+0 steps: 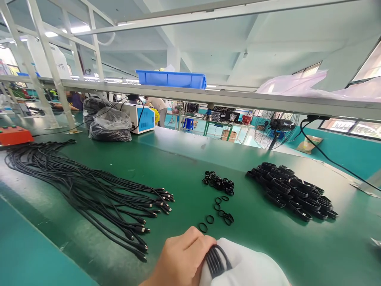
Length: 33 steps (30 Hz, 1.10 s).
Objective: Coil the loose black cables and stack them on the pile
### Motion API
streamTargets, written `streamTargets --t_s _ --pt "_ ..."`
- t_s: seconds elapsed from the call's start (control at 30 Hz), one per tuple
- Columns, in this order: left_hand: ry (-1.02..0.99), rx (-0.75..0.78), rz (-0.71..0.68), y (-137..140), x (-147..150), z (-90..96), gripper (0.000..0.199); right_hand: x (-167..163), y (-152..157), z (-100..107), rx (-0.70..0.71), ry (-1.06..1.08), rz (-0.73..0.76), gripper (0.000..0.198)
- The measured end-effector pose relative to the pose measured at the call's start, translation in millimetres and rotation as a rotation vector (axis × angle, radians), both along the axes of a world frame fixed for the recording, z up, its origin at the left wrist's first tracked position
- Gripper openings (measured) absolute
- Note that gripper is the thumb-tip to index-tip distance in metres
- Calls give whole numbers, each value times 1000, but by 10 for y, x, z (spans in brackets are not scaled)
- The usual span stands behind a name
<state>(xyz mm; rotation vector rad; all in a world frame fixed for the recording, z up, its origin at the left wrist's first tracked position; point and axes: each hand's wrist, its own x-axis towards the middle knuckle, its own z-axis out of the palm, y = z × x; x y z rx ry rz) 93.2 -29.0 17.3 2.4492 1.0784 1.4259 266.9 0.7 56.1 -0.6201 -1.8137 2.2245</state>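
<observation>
Low in the view, my bare left hand (184, 256) is closed on a coiled black cable (216, 260). My right hand (250, 262), covered by what looks like a white glove, presses against the same coil from the right; its fingers are mostly hidden. Just beyond my hands lie loose black rings (210, 219), with a heap of more small rings (218, 182) behind them. To the left, a long bundle of straight black cables (98, 186) has its metal plugs pointing toward the middle. At the right is a pile of coiled black cables (291, 190).
The green tabletop (166, 159) carries all of this. A plastic-bagged bundle (110, 123) and a white-and-blue machine (139, 117) stand at the back left, a red box (14, 136) at the far left. Overhead, a shelf holds a blue tray (171, 79). A fan (276, 125) stands beyond.
</observation>
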Motion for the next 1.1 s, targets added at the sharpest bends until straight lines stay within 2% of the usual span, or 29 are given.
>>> streamTargets --t_s 0.1,0.23,0.37,0.47,0.57,0.63,0.7,0.8,0.87,0.93,1.0,1.1 --pt "-22 117 -63 11 -34 83 24 23 -68 27 28 -4 -78 33" --pt "62 38 -143 -3 -157 270 24 115 -115 39 73 13 -217 32" --pt "71 -50 -116 15 -247 316 27 159 -63 -48 112 47 -379 39" --pt "127 -250 -158 48 -267 327 29 36 -17 -206 111 51 -434 62" --pt "106 -450 -191 76 -270 364 29 -171 30 -371 75 42 -387 91" --pt "79 -534 -165 90 -270 371 28 -288 62 -426 52 48 -348 111" --pt "84 -570 -129 100 -263 354 28 -364 77 -409 32 60 -341 121" --pt "92 -563 -48 110 -237 312 30 -428 61 -264 -15 60 -398 108" --pt "75 -589 11 115 -220 300 29 -459 41 -153 -77 38 -403 86" --pt "35 -682 57 125 -215 303 26 -481 35 -94 -159 26 -350 62" --pt "-19 -787 78 143 -219 309 25 -486 48 -114 -231 57 -297 46" --pt "-143 -935 63 181 -221 294 22 -473 82 -241 -270 151 -296 37"
